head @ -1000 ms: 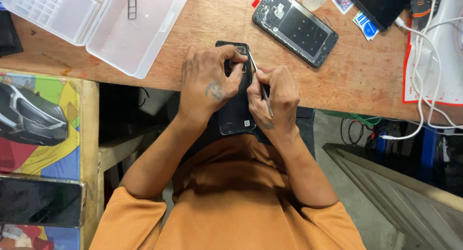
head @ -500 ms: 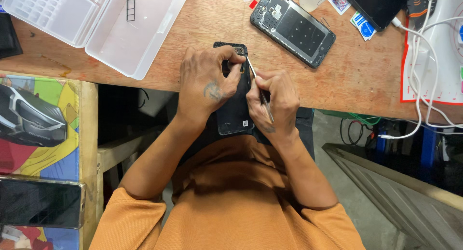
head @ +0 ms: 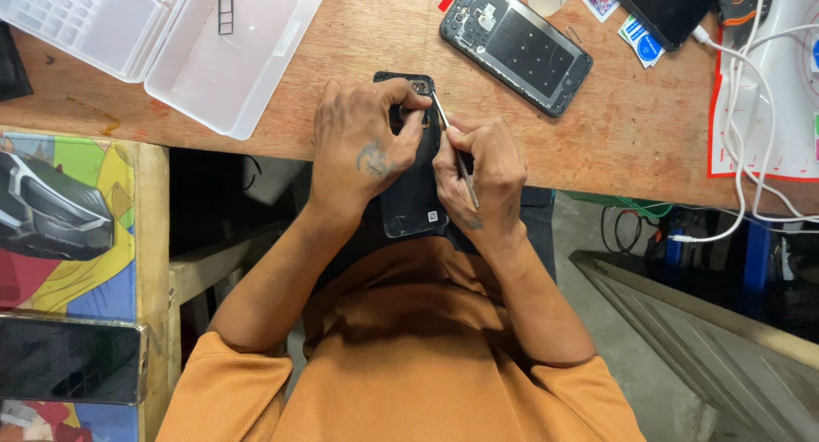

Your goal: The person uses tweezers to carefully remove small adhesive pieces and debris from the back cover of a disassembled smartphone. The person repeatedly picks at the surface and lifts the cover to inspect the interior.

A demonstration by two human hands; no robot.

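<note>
Centre of frame, at the wooden bench edge (head: 358, 49): black opened phone body (head: 415, 199), half overhanging. Left hand (head: 363, 148) clamps its upper part, fingers curled closed. Right hand (head: 482, 182) pinches thin metal tweezers (head: 455, 152), tips at the phone's top. Upper right: second opened dark phone (head: 516, 45). Upper left: clear plastic parts box (head: 171, 32).

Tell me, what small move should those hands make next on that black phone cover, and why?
Probably ease the tweezers a touch deeper at the top corner of the cover while the left hand holds it. The tip sits right by the camera opening, the right hand pinches the tool like a pen, and the cover rests half over the bench edge.
</note>
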